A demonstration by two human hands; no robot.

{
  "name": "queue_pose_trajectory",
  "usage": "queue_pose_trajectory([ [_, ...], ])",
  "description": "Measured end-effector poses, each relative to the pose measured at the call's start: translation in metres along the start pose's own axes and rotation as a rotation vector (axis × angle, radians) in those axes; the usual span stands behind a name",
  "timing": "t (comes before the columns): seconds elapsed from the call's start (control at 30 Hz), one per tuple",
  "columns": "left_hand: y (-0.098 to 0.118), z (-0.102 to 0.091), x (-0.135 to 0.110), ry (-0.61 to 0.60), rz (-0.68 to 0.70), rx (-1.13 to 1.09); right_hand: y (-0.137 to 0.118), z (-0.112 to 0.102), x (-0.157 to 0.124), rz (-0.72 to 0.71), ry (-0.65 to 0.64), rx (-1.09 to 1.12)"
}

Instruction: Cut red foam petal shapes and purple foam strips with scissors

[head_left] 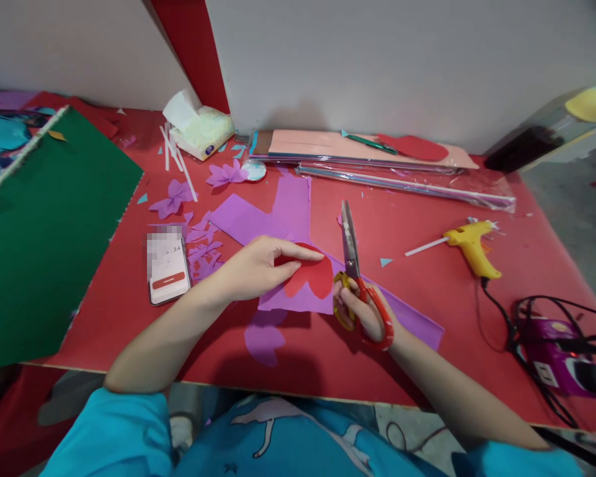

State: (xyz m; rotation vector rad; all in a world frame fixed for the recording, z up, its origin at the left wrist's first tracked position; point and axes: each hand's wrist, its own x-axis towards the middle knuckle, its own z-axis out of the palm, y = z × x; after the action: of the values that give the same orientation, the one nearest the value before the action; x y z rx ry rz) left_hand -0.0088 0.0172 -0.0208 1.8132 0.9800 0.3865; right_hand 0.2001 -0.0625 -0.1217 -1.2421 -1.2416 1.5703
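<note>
Nearby, at lower centre, the left hand (258, 268) pinches a red cut-out (314, 278) lying on purple paper (298, 301); just right, the right hand (366, 315) grips scissors (352, 262), blades together, pointing up. Farther out, a phone (167, 265) lies left and a glue gun (471, 246) right

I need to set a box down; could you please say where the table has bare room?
Bare table between the scissors and the glue gun, down to the near edge. Crowded: purple scraps by the phone, red cutout in the left hand.
</note>
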Motion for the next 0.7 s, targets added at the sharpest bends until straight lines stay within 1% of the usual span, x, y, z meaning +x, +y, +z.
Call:
queue_pose_trajectory([
  [0.1, -0.001, 0.008, 0.003, 0.010, 0.000, -0.030, -0.001, 0.006, 0.002, 0.019, -0.018, 0.166],
  [0.27, -0.004, 0.019, 0.007, 0.046, 0.022, -0.077, -0.015, 0.016, 0.005, 0.035, 0.100, 0.291],
  [0.43, -0.007, 0.029, 0.008, 0.056, 0.052, -0.123, -0.019, 0.018, 0.008, -0.027, 0.204, 0.248],
  [0.57, -0.010, 0.037, 0.009, 0.082, 0.065, -0.133, -0.015, 0.017, 0.011, -0.018, 0.297, 0.210],
  [0.7, -0.011, 0.042, 0.009, 0.082, 0.059, -0.124, -0.013, 0.014, 0.013, -0.037, 0.350, 0.183],
])
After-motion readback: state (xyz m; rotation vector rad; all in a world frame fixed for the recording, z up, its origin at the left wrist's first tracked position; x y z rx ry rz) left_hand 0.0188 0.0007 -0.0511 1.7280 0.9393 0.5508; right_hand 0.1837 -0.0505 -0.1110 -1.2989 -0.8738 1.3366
